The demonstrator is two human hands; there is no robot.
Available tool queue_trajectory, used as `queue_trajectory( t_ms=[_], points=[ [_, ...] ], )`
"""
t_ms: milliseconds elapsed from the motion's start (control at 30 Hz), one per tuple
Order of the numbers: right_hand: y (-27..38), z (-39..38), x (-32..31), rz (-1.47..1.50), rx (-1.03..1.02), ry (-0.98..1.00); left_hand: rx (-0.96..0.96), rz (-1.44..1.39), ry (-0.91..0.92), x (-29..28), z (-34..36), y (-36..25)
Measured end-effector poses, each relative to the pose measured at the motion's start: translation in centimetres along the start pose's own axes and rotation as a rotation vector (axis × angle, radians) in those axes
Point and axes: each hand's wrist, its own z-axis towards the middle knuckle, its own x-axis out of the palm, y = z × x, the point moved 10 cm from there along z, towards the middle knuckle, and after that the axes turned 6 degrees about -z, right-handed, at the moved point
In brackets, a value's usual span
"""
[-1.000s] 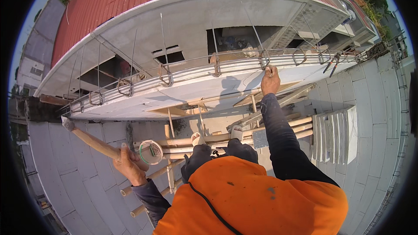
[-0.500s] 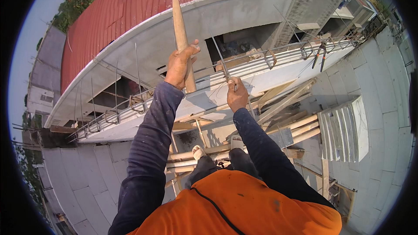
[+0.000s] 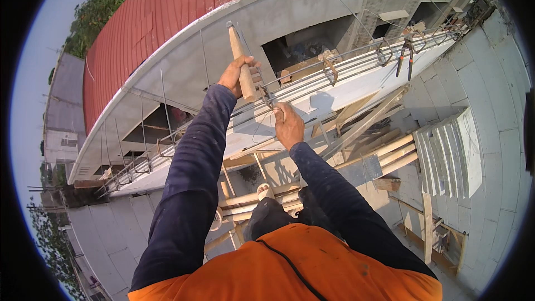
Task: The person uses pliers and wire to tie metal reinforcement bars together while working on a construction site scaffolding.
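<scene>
My left hand [image 3: 239, 76] is wrapped round the wooden handle of a hammer [image 3: 238, 50]. Its small metal head points up and away, and the handle's butt end is just above the steel bars. Close by on the right, my right hand [image 3: 290, 125] is closed, thumb and fingers pinched together at the long reinforcing bars [image 3: 304, 86]. A thin wire [image 3: 257, 126] curls beside its fingertips. What those fingers pinch is too small to make out. A thin upright rod passes behind the hammer and my left hand.
Red-handled pliers [image 3: 405, 58] hang on the bars to the right. Bent steel stirrups [image 3: 331, 72] and upright rods line the white wall top. Below are wooden poles [image 3: 398, 159] at my feet and a stack of pale panels [image 3: 451, 153]. A red roof [image 3: 161, 19] rises beyond.
My left hand has brought the hammer lower and nearer the bars. My right hand has shifted left and a little down, closer to the left. The view has turned slightly.
</scene>
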Motion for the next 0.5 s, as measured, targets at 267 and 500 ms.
queue_trajectory(
  t_ms=[267, 500],
  points=[
    [0.8, -0.1, 0.1, -0.021, 0.024, 0.035, -0.068, -0.134, 0.176, 2.0, 2.0, 1.3],
    [1.2, 0.6, -1.8, -0.054, 0.102, 0.105, -0.045, -0.009, 0.121, 1.1, 3.1, 2.8]
  ],
)
